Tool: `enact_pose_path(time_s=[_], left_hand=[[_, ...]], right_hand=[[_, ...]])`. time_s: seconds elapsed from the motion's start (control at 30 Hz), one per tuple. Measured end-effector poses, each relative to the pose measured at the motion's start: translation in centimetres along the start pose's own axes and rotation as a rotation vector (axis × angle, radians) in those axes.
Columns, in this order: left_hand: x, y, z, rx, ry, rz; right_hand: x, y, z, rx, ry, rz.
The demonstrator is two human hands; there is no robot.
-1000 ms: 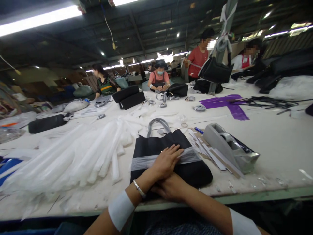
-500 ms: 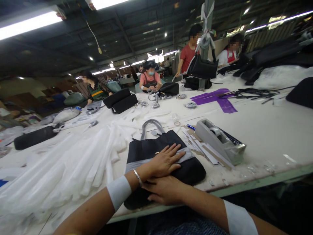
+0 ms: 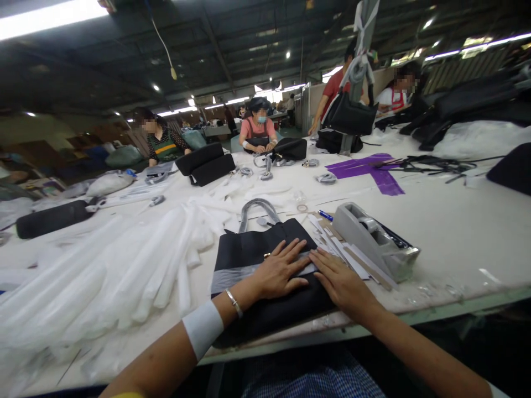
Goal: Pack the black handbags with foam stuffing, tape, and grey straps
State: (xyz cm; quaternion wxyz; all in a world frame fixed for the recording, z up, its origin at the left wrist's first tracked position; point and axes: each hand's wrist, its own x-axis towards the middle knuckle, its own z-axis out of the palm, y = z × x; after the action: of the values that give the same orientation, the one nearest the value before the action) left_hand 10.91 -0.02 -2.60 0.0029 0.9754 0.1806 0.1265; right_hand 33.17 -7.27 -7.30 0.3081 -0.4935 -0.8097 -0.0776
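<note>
At the bench edge point(image 3: 415, 315), left hand point(image 3: 280, 272) and right hand point(image 3: 342, 282) lie flat on a probably soft handbag point(image 3: 276, 315); hold its handle point(image 3: 258, 203).

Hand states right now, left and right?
Left hand: open, palm down on the black bag, gripping nothing visible.
Right hand: open, fingers extended over the bag's pale strip, gripping nothing visible.

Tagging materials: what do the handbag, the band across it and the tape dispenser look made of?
Handbag: black, fairly matte, probably leather or imitation leather; smooth panel, wavy top, grain unreadable.
Band: likely thin plastic film; semi-clear, wrinkled, black showing through.
Tape dispenser: probably moulded plastic; grey, smooth, rounded edges, though painted metal can't be ruled out.
</note>
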Motion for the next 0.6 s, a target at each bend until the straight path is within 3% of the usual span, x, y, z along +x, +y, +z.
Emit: enact_pose_path(time_s=[0.13, 0.27, 0.37, 0.5, 0.6], left_hand=[[-2.0, 1.4, 0.5, 0.030, 0.118, -0.094], [-4.0, 2.5, 1.7, 0.031, 0.029, -0.174], [-4.5, 2.5, 2.1, 0.032, -0.001, -0.164], [-4.5, 2.2, 2.3, 0.031, 0.008, -0.148], [-4.5, 2.2, 2.5, 0.040, 0.020, -0.148]], right_hand=[[0.1, -0.2, 0.1, 0.038, -0.030, 0.016], [0.6, 0.0, -1.7, 0.131, -0.077, 0.006], [0.6, 1.4, -4.8, 0.162, -0.087, 0.039], [0.0, 5.0, -10.5, -0.040, 0.041, 0.323], [0.1, 8.2, -13.9, -0.146, -0.038, 0.598]])
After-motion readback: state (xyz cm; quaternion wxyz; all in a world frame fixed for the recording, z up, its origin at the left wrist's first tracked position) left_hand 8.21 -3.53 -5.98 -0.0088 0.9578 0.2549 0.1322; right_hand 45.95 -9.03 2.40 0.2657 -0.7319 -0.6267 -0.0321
